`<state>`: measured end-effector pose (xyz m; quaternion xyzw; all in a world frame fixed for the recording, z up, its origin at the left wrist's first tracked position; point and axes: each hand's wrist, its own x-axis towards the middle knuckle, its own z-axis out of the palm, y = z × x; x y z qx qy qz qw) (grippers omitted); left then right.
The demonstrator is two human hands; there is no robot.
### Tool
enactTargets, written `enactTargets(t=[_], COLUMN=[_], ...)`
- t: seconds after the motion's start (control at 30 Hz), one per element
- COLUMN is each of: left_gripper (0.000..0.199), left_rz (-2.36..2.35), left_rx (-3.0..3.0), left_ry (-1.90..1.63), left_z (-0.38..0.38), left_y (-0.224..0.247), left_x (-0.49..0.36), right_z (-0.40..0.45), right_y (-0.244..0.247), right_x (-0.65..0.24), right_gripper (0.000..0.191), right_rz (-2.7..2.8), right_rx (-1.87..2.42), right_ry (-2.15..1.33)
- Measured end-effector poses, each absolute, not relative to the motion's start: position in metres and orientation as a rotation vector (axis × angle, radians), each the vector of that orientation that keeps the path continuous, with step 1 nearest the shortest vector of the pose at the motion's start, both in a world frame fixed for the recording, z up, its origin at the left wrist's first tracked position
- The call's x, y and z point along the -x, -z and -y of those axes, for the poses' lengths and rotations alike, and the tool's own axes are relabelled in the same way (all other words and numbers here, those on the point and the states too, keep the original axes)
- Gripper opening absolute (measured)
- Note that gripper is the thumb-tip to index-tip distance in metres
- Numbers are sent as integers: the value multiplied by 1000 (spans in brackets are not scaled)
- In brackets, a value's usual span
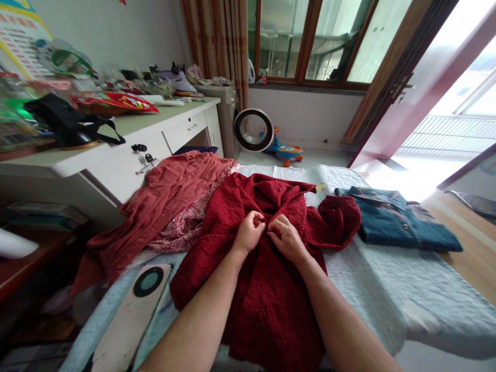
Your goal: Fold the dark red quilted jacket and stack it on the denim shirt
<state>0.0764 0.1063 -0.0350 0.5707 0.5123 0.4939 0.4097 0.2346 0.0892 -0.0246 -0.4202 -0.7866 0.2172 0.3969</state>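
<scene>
Left hand (250, 231) and right hand (285, 237) nearly touching, both pinching dark red garment (265, 294) mid-front; fabric crinkle-textured, rumpled, spread on pale blue cloth (372, 284); pinched bit hidden in the grip, lower end cut off

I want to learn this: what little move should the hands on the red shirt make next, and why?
Perhaps ease the left hand and right hand slightly closer together, because their bent fingers are on the red shirt, with a small gap and creased cloth between them.
</scene>
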Motion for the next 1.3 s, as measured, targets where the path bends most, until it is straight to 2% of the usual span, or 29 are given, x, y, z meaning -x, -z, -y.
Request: enactTargets(t=[0.17,0.3,0.37,0.47,0.53,0.6,0.7,0.8,1.0,1.07,1.17,1.3], left_gripper=[26,66,73,60,53,52,59,59,17,15,12,19], left_rz=[-1776,-2057,-2149,-2200,-2134,-1908,-1316,-1044,-1772,-1926,-1966,-1904], left_rx=[-1592,-1694,-1742,-1735,-1639,-1456,-1146,-1052,-1592,-1864,-2286,-2348], left_ry=[-1282,-1014,-866,-740,-801,-1015,-1328,-1384,-1232,-1185,-892,-567], left_z=[-117,-126,-131,-143,-150,-154,-150,-140,-126,-122,-115,-109], left_y=[22,5,-1,-5,-6,-7,-7,-1,18,18,14,11], left_x=[-77,-82,-81,-72,-61,-48,-32,-20,-28,-36,-44,-44], right_z=[-87,-85,-84,-83,-83,-83,-84,-83,-82,-85,-92,-106], right_y=[20,17,16,15,15,15,15,14,16,18,20,16], right_x=[-234,-233,-233,-233,-233,-234,-235,-235,-231,-233,-241,-251], right_gripper=[12,13,13,14,15,15,14,15,12,12,12,22], right_rz=[2018,2066,2090,2109,2107,2099,2087,2096,2013,1913,1788,1736], right_rx=[999,951,934,927,933,938,932,929,1007,1072,1169,1211], right_ry=[-638,-704,-731,-754,-760,-758,-748,-735,-632,-511,-335,-243])
